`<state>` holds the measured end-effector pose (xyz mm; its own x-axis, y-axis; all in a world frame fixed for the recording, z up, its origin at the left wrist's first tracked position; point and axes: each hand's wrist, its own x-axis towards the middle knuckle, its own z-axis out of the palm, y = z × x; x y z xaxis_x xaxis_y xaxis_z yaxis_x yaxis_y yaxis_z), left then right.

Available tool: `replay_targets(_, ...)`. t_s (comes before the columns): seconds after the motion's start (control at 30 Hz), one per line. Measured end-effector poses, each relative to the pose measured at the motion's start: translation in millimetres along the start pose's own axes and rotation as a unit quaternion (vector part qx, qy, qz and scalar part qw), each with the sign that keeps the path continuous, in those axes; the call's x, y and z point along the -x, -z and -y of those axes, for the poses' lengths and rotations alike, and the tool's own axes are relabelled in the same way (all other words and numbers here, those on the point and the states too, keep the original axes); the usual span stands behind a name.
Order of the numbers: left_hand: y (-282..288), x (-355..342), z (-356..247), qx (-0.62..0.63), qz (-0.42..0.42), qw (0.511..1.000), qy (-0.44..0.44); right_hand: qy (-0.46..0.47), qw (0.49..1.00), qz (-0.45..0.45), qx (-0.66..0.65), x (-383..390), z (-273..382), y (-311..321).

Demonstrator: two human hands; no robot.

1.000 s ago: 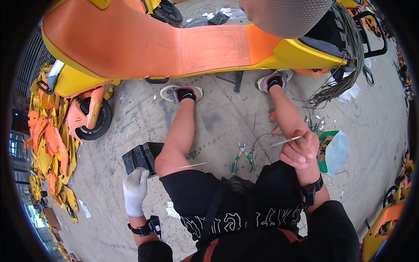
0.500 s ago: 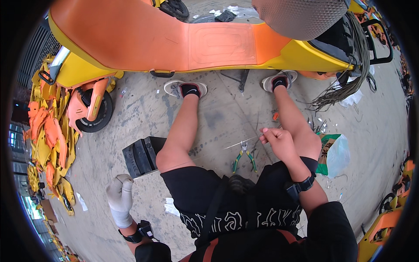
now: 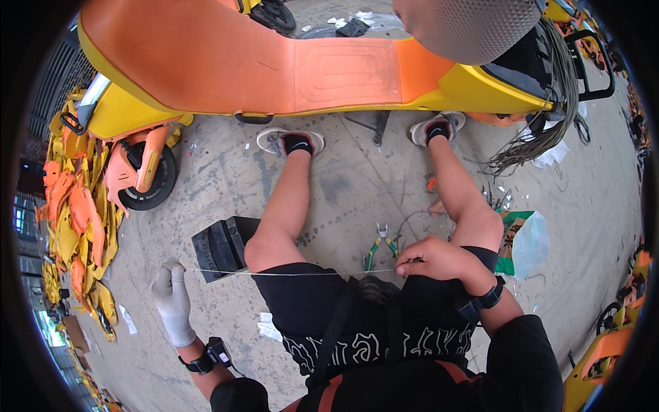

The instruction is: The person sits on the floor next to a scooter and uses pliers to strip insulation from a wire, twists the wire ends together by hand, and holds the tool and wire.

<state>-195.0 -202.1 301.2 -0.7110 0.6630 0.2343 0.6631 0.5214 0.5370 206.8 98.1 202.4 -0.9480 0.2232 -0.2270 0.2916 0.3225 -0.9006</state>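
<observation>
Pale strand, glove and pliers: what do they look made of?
Pale strand: thin cord or wire, running nearly straight; too fine to tell which. Glove: probably knit fabric, matte and close-fitting. Pliers: the head looks like bare metal, grey with a slight shine; the handles are probably plastic or rubber, green and yellow.

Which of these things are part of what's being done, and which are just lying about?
Seemingly part of it:
thin pale strand, stretched between left grip and right grip
perhaps the green-handled pliers on the floor

Probably just lying about:
black box
green-and-clear bag
heap of orange and yellow panels
</observation>
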Motion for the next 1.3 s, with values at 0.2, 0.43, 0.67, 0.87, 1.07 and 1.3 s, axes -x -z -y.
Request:
replay_targets(0.2,-3.2,2.3,7.8,-0.009,-0.002,1.000,0.006,-0.003,0.999,-0.021,0.028,-0.4,7.2,-2.0)
replay_targets(0.43,-3.2,-0.3,22.4,-0.020,-0.023,0.999,0.034,0.122,0.978,-0.001,-0.168,8.2,0.3,1.5)
replay_targets(0.67,-18.7,6.1,21.3,-0.053,0.060,0.996,0.038,0.261,0.782,0.183,-0.536,16.9,-6.6,11.6)
replay_targets(0.87,-30.3,3.9,-1.9,0.006,0.112,0.993,0.023,0.374,0.609,0.213,-0.666,-8.7,23.1,29.3)
replay_targets(1.07,-34.7,17.7,2.3,0.072,0.147,0.987,-0.008,0.193,0.450,-0.197,-0.850,-16.2,13.8,22.0)
replay_targets(1.3,-21.8,30.4,-17.1,0.165,0.139,0.976,-0.025,-0.108,0.762,-0.452,-0.451,-52.0,-44.9,5.2)
